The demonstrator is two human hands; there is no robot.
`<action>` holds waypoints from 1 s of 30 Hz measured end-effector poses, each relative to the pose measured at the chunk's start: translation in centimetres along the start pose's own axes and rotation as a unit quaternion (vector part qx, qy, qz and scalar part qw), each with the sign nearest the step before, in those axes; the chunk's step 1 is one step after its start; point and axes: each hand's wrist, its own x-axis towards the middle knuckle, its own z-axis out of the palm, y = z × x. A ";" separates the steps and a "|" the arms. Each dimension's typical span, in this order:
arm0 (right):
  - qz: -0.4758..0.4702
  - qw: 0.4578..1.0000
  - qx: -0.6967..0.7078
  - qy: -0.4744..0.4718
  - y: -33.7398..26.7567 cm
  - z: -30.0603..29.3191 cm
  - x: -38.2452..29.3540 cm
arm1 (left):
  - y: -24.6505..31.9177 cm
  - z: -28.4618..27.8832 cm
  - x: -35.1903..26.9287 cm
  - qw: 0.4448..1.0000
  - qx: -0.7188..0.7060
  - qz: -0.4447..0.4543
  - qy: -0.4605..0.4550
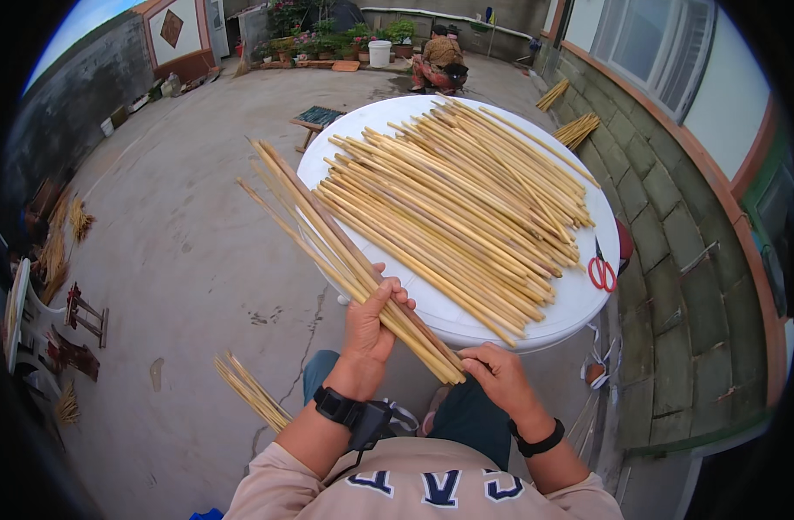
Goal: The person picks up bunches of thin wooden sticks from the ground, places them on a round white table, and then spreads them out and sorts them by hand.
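My left hand (377,318) is wrapped around a small bundle of long dry plant stalks (345,260), which slants from upper left to lower right over the near edge of a round white table (592,312). At the bundle's lower end, my right hand (494,370) has thumb and fingertips pinched on the end of a darker stalk. Across the tabletop lie many straight tan stalks (436,221), roughly parallel, with a few crossing on top. Scissors with red handles (602,273) rest by the table's right edge.
More stalks (250,393) lie on the concrete floor at my left. Stalk bundles (575,132) lean on the tiled wall (683,273) at right. A small folding stool (317,118) stands behind the table. Farther back a person (441,62) squats near a white bucket (379,53) and potted plants.
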 end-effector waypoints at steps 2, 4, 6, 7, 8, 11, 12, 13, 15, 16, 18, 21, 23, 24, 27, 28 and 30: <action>-0.035 0.998 -0.025 0.038 -0.4 -1.0 0.5 | 2.2 2.6 -0.2 0.995 0.046 0.075 -0.042; -0.001 0.996 -0.051 0.071 -0.8 -3.0 1.4 | 4.7 5.0 0.0 0.983 0.099 0.134 -0.072; -0.006 0.992 -0.076 0.102 -0.6 -5.0 2.5 | 6.7 7.2 0.2 0.960 0.155 0.198 -0.125; -0.017 0.987 -0.100 0.123 -0.4 -5.9 2.9 | 7.1 7.8 0.6 0.961 0.153 0.190 -0.132; -0.011 0.986 -0.103 0.131 0.1 -6.5 3.4 | 7.3 8.2 1.3 0.943 0.210 0.216 -0.142; -0.010 0.984 -0.137 0.117 1.8 -7.9 4.4 | 5.4 7.6 2.8 0.917 0.290 0.225 -0.155; -0.014 0.984 -0.134 0.118 2.2 -7.8 4.4 | 4.6 6.8 3.3 0.911 0.321 0.215 -0.146; -0.010 0.985 -0.131 0.113 2.4 -7.6 4.3 | 3.7 6.2 3.3 0.921 0.312 0.190 -0.135; -0.004 0.987 -0.123 0.106 2.4 -6.9 4.1 | 3.0 5.6 3.3 0.921 0.315 0.188 -0.133; -0.023 0.989 -0.104 0.105 1.8 -6.5 4.2 | 2.9 5.5 3.3 0.921 0.315 0.185 -0.133; -0.045 0.990 -0.081 0.102 0.8 -5.4 4.3 | 3.1 5.8 3.3 0.915 0.331 0.183 -0.140; -0.068 0.994 -0.039 0.072 -0.8 -3.4 4.6 | 2.9 7.3 2.9 0.917 0.330 0.164 -0.156; -0.157 0.982 -0.082 0.072 -0.8 -1.3 5.3 | 2.1 7.8 2.4 0.925 0.307 0.151 -0.163; -0.198 0.973 -0.073 0.091 -1.8 0.4 5.6 | 1.8 7.9 1.9 0.934 0.284 0.139 -0.166; -0.164 0.982 -0.035 0.091 -1.9 5.3 5.6 | 0.4 6.9 0.1 0.960 0.227 0.109 -0.121; -0.096 0.994 0.003 0.061 -1.6 6.1 5.3 | 0.3 6.3 -0.2 0.968 0.205 0.114 -0.090; -0.047 0.999 0.015 -0.011 -1.3 6.2 4.9 | 0.7 4.9 -0.5 0.977 0.168 0.082 -0.101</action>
